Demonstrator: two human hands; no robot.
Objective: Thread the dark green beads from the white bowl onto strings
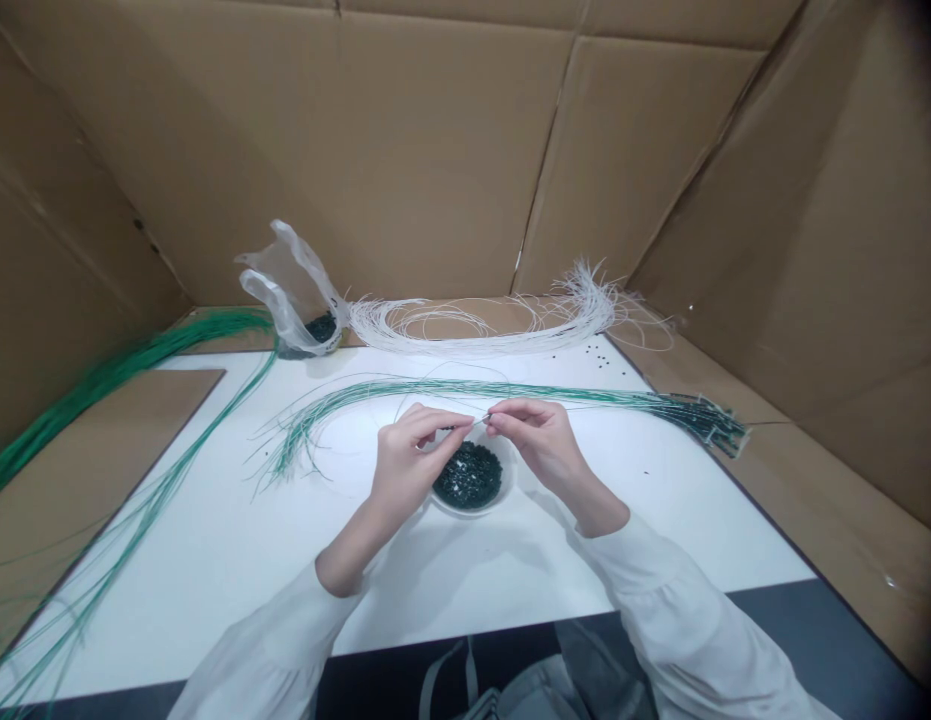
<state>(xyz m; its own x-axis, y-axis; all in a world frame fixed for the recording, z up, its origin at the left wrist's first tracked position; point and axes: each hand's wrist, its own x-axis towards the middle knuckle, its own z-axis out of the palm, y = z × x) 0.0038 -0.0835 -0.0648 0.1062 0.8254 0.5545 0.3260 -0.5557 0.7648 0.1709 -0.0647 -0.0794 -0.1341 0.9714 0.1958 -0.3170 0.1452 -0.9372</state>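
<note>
My left hand (416,455) and my right hand (541,440) meet above a white bowl (469,512) of small dark green beads (469,475). Thumb and index finger of my left hand pinch a thin pale wire near its end. The fingertips of my right hand are closed on a small dark piece (487,418) at the same wire, close to the left fingertips. Its exact shape is too small to tell. Behind both hands, a bundle of green wires (465,385) lies across the white table (247,590), with dark clustered ends (709,422) at the right.
A clear plastic bag (296,300) with dark beads stands at the back left. Looped white wires (495,340) lie along the back. Long green wires (127,375) stretch down the left side. A few loose beads (600,358) are scattered back right. Cardboard walls (435,150) surround the table.
</note>
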